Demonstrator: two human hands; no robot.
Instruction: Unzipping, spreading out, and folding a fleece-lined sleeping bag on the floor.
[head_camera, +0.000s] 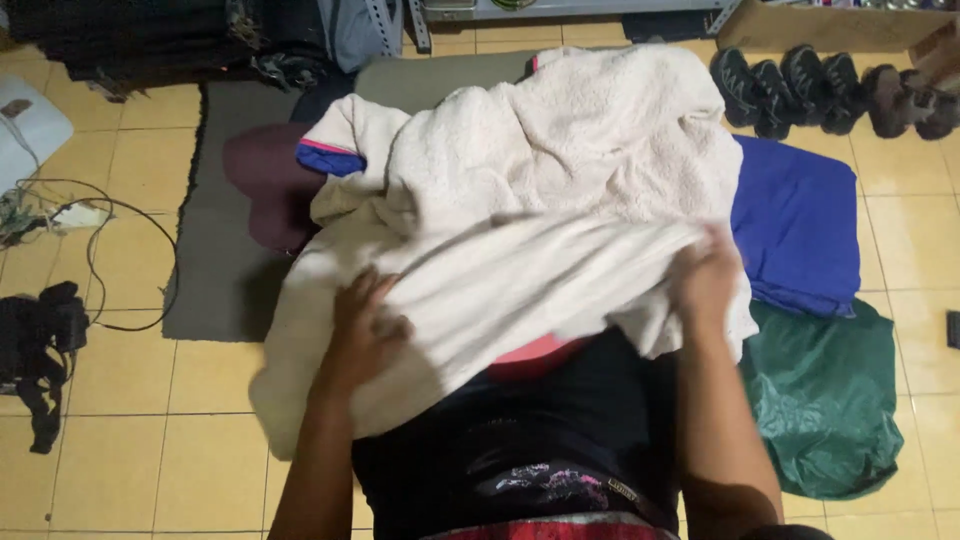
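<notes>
Over the tiled floor, both hands, left and right, grip a cream fleece blanket.

Head camera looks steeply down, close over the hands, toward the tiled floor.

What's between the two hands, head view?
Head view: only the cream fleece blanket spans between the left hand and right hand; both press on it.

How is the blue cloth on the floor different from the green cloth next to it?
The blue cloth lies flat and smooth; the green cloth is shiny and wrinkled. The blue one is partly under the cream blanket; the green one lies nearer the person. Both rest on the tile floor.
</notes>
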